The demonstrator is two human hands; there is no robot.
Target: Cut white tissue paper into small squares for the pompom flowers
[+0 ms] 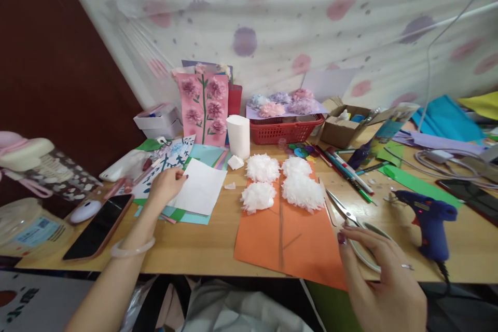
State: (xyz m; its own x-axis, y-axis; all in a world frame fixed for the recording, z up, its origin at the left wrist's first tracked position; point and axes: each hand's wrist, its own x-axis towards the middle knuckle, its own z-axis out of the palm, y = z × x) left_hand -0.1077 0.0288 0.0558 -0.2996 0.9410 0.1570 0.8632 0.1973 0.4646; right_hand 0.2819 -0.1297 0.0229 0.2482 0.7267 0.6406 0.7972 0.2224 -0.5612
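Note:
My left hand (pixel 169 185) pinches the left edge of a white sheet of paper (pixel 200 187), which lies over a stack of coloured sheets. To the right, my right hand (pixel 387 270) hovers above the handles of a pair of scissors (pixel 347 212), its thumb and index tips close together. Whether anything small sits between those tips I cannot make out. Between my hands is an orange sheet (pixel 260 241) with drawn stem lines. White fluffy paper clumps (pixel 302 193) rest in two columns on its upper part. A white paper roll (pixel 238 136) stands upright behind them.
A blue glue gun (pixel 431 220) stands at the right with its cord over the front edge. Behind are a red basket (pixel 268 131), a cardboard box (pixel 342 132) and a pink flower card (pixel 190 132). Markers (pixel 352 171) lie right of centre; a phone (pixel 99 228) lies left.

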